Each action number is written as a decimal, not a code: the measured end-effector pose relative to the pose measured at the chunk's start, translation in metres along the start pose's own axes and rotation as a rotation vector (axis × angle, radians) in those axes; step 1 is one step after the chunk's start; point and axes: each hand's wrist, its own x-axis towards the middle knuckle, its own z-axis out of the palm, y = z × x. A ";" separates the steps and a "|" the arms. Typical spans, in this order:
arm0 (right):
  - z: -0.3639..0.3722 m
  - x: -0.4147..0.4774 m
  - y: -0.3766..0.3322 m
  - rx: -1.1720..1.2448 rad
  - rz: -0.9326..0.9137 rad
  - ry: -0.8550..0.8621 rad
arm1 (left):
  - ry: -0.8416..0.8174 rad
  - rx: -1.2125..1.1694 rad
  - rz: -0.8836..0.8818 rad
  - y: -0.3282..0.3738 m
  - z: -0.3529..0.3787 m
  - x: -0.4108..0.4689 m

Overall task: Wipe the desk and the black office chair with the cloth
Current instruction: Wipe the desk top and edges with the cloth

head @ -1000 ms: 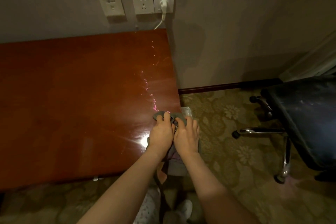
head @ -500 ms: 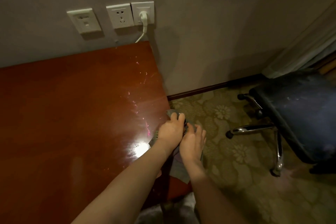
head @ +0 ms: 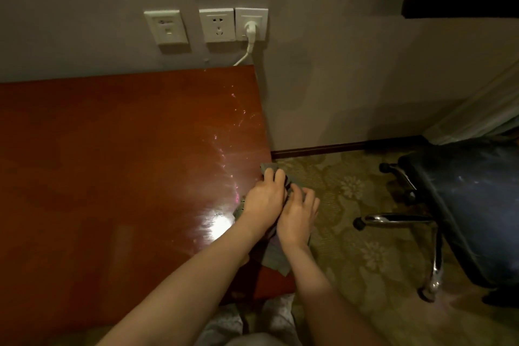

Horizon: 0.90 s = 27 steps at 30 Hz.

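- While both hands work at the right edge of the bench (head: 112, 177), the left hand (head: 262, 201) has moved ahead of the right hand (head: 297, 218). One second ago the two lay level, side by side, nearer the front corner.
- Left-hand fingers (head: 273, 177): curled round the far end of the cloth (head: 276, 260), gripping it at the bench edge.
- Right-hand fingers (head: 307, 199): curled over the cloth a second ago, they now lie spread and nearly straight on the fold. The thumb is hidden, so it cannot be determined whether this hand grips or only presses.
- Cloth location: the grey cloth is draped over the right edge of the bench beneath both hands. Its lower part hangs free toward the carpet (head: 351, 247).
- Over the last half second the hands have barely shifted along the edge. Most of the apparent difference is the camera turning.
- Assessment: the stroke appears to run along the bench edge, away from the person, with the left hand leading and the right hand steadying the hanging part.
- Pale streaks (head: 224, 154) glint on the bench top just inside this edge. That strip probably needs a further pass.
- The black office chair (head: 471, 205) stands well apart on the right with no hand near it. Its share of the task is judged not yet begun.
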 end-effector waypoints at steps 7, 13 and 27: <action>0.012 -0.030 -0.021 0.039 -0.258 0.047 | 0.042 -0.022 -0.151 -0.034 -0.033 -0.053; 0.021 -0.066 -0.041 -0.018 -0.350 0.021 | -0.112 -0.130 -0.299 -0.057 -0.054 -0.087; 0.044 -0.051 -0.062 -0.196 -0.374 0.085 | -0.033 0.096 -0.178 -0.094 -0.024 -0.068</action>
